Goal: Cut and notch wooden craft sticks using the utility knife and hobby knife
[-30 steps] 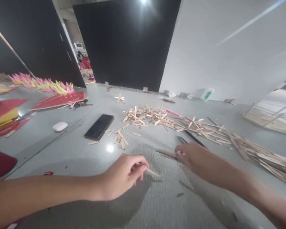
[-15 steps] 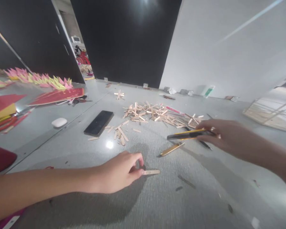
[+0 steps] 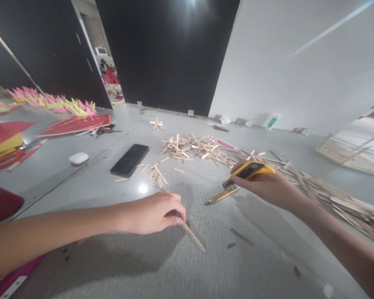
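My left hand (image 3: pixel 157 211) pinches one end of a thin wooden stick (image 3: pixel 193 237), which slants down to the right over the grey tabletop (image 3: pixel 162 270). On the right, my right hand (image 3: pixel 262 182) is closed around a yellow and black utility knife (image 3: pixel 251 170), its front end pointing left and down. Just below the knife's front lies a narrow gold-coloured bar (image 3: pixel 222 195). Behind both hands is a loose pile of short wooden sticks (image 3: pixel 202 147), with a few more pieces (image 3: pixel 158 176) nearer my left hand.
A black phone (image 3: pixel 130 160) and a white case (image 3: pixel 79 158) lie left of centre. Long wooden strips (image 3: pixel 336 195) are heaped at the right. Pink and yellow folded paper (image 3: pixel 52 101) and scissors (image 3: pixel 6 158) are at the far left. Dark and white panels stand behind.
The stick in my left hand has swung from nearly level to slanting down right. My right hand has moved left and turned the knife, uncovering the long strips behind it.
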{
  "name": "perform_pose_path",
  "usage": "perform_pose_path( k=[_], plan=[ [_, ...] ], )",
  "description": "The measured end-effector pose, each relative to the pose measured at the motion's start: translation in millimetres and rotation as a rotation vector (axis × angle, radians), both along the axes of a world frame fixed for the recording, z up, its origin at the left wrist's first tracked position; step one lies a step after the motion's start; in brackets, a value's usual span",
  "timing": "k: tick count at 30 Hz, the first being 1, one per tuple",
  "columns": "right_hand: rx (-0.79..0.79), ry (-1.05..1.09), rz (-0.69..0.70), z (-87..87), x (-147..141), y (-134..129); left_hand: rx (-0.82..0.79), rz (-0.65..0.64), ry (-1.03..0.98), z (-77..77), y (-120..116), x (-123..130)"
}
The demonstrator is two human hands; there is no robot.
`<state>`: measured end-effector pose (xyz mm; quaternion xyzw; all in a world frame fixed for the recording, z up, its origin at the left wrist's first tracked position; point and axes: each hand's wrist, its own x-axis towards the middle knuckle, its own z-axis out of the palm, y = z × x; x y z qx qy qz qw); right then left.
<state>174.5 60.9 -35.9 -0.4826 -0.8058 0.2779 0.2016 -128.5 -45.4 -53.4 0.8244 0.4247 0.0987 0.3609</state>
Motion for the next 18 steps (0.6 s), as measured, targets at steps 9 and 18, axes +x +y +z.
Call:
perform_pose_path(
  k=[9,18],
  plan=[
    [-0.226,0.081,0.077,-2.1,6,-2,0.204,0.214,0.003,-13.9,-9,13],
    [-0.405,0.217,0.268,-3.3,-29,-60,0.268,0.156,-0.06,-35.6,-17,31]
  ],
)
